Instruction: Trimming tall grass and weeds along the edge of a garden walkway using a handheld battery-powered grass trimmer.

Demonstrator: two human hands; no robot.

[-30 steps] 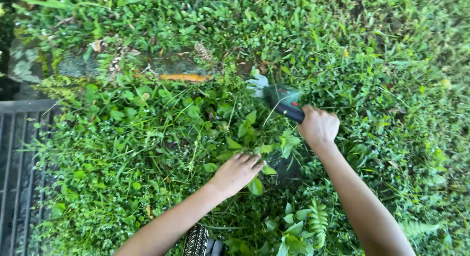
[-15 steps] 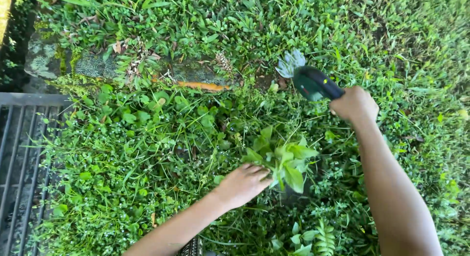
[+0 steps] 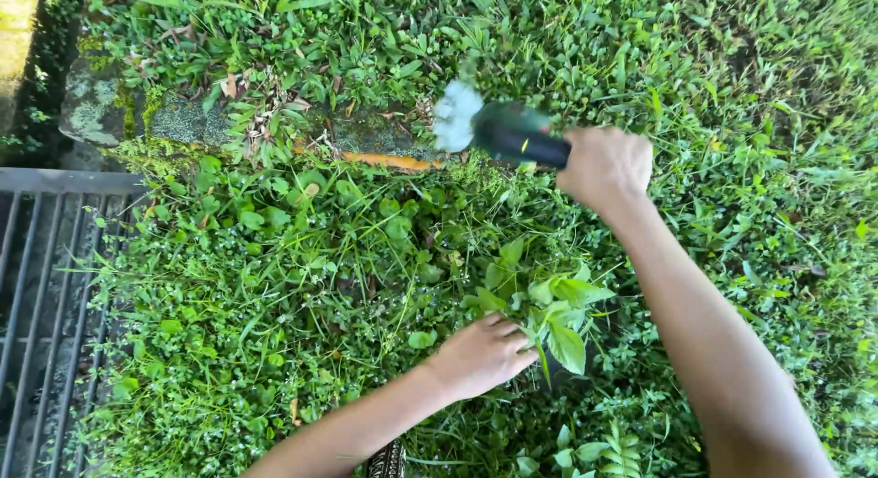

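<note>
The right hand (image 3: 605, 170), upper centre of the frame, grips a dark green handheld grass trimmer (image 3: 508, 133). The left hand (image 3: 483, 356), lower centre, clutches a broad-leaved green weed (image 3: 549, 306).

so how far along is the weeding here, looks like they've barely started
Little looks finished: the ground cover is thick all around, with no cut patch showing. In hand: the left hand grips a broad-leafed weed at its base, and the right hand holds a green handheld trimmer raised above the stone edge. The gripped weed and everything around it are uncut.
</note>
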